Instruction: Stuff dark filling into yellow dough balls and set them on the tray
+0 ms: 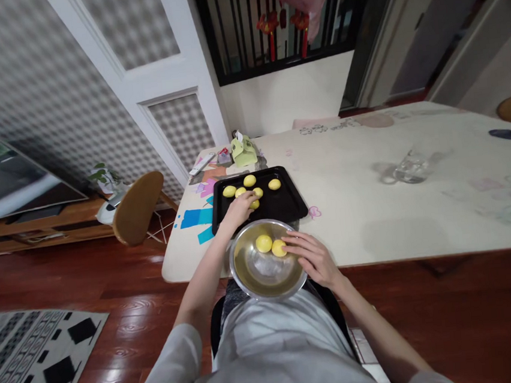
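Observation:
My left hand (240,208) is over the black baking tray (287,209), its fingers curled around a lemon (255,205) near the tray's front left. Several more yellow lemons lie on the tray, among them one at the right (274,184) and one at the back (249,180). Closer to me, a steel mixing bowl (268,279) sits over the table's front edge, with two lemons inside. My right hand (315,258) reaches over the bowl's right rim, fingers spread, fingertips touching the right-hand lemon (279,248). The other lemon (263,243) rests beside it.
The white table (354,230) carries drawings. Behind the tray are a green tissue holder (243,150) and a white remote (202,164). A clear glass (410,169) stands to the right. A wooden chair (138,209) is at the left.

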`<state>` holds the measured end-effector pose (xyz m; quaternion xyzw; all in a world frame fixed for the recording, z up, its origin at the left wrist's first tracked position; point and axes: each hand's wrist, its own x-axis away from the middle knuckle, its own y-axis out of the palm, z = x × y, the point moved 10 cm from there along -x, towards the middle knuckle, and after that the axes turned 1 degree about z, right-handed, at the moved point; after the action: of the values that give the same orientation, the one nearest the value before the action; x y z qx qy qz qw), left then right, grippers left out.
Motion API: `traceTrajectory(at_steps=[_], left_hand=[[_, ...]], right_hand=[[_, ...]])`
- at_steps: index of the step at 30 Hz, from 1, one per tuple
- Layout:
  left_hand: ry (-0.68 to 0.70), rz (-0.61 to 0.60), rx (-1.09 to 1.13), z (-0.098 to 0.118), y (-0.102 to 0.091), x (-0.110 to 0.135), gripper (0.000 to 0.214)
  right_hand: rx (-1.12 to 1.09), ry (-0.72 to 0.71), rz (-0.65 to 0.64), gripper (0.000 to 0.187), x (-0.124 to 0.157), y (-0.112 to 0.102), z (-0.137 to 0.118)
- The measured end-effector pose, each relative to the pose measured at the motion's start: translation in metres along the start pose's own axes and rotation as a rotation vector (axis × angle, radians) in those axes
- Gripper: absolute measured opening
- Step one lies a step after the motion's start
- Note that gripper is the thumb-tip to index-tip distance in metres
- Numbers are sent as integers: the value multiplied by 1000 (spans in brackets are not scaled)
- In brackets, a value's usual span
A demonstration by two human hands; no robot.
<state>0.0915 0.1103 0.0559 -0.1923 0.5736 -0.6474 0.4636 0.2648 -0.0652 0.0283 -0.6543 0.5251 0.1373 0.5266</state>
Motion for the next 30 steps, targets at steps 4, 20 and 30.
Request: traceTrajectory(at_steps=[4, 20, 30], left_hand=[[-24, 35, -9, 4, -6, 5, 45], [-129, 208, 285, 68, -60, 136, 29], [-122, 103, 56, 71, -40, 141, 27]], right_hand=[[2, -3, -1, 39, -1, 0, -1], [-33, 29, -12, 40, 2, 1, 4], [-39, 39, -10, 41, 2, 1, 5]])
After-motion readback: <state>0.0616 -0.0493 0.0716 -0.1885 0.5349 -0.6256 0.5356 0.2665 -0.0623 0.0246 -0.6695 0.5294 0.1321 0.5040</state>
